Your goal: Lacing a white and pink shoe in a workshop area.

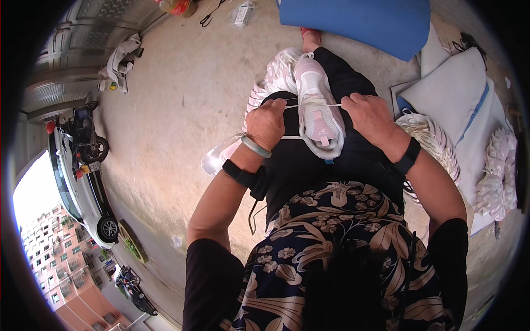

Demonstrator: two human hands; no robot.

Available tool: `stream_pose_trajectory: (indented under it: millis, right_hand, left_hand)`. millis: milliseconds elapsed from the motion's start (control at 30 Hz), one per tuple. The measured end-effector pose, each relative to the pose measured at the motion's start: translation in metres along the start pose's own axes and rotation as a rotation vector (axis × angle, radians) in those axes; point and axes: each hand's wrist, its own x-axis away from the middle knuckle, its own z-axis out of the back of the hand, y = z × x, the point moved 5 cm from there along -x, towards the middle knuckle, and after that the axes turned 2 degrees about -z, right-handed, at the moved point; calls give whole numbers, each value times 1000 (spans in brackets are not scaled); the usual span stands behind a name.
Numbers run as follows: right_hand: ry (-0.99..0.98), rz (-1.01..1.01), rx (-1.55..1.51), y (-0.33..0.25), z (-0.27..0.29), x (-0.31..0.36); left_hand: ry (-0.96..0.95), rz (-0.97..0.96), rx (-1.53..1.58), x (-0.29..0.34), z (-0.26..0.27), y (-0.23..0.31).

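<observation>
Across my thighs lies a white and pink sneaker upper [322,128], its tongue toward me and its toe end pointing away. My left hand [266,122] has its fingers closed on one end of a white shoelace [334,105]. My right hand [371,117] pinches the other end, and the lace is stretched taut sideways over the upper. Against my left leg rests a row of nested pink and white uppers [274,77]. Beside my left wrist is another pale shoe piece [221,157], partly hidden by the arm.
More nested uppers [436,144] lie to my right, with a further bundle [498,171] on grey sheeting [455,85]. A blue mat [356,25] stands ahead. Scissors [207,20] and a small white box [243,15] are on the concrete floor. A motorbike [88,138] and white car [77,190] stand left.
</observation>
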Motion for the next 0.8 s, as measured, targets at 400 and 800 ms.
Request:
stream_pose_trajectory:
  millis: [400,800]
  right_hand:
    - [-48,-165,-37,78,5,72]
    - [-47,-551,248,297,76,235]
  left_hand:
    - [-239,-81,-105,56,17,-40]
    - [-55,291,-440,164,120,-210]
